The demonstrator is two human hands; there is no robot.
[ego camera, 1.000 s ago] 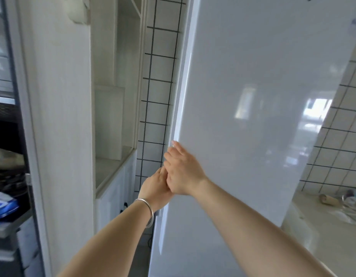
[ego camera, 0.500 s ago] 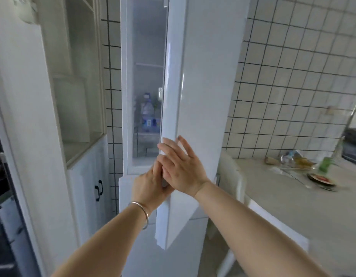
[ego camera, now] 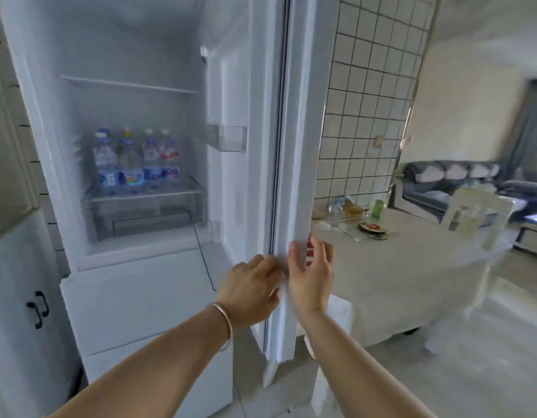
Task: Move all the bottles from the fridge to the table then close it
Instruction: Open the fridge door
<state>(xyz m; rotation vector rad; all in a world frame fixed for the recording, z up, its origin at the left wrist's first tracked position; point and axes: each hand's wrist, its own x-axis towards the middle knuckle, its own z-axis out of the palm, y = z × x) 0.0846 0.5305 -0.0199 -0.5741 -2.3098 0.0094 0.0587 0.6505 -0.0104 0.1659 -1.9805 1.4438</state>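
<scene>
The white fridge (ego camera: 116,276) stands open, and its door (ego camera: 295,146) is swung wide with its edge toward me. Several clear water bottles (ego camera: 137,164) with blue labels stand together on a glass shelf inside. My left hand (ego camera: 249,292) presses flat on the inner side of the door edge. On the outer side of that edge rests my right hand (ego camera: 311,276), fingers spread and relaxed. The cloth-covered table (ego camera: 406,276) is just right of the door.
On the table's far end are a green cup (ego camera: 378,208), a plate (ego camera: 372,228) and some clutter. A white chair (ego camera: 475,218) stands at its right, a blue sofa (ego camera: 454,176) beyond. A white cabinet with black handles (ego camera: 37,309) is left of the fridge.
The fridge door has swung from shut to wide open, with both hands staying on its edge. The view turned right, so the bottles and the table now show.
</scene>
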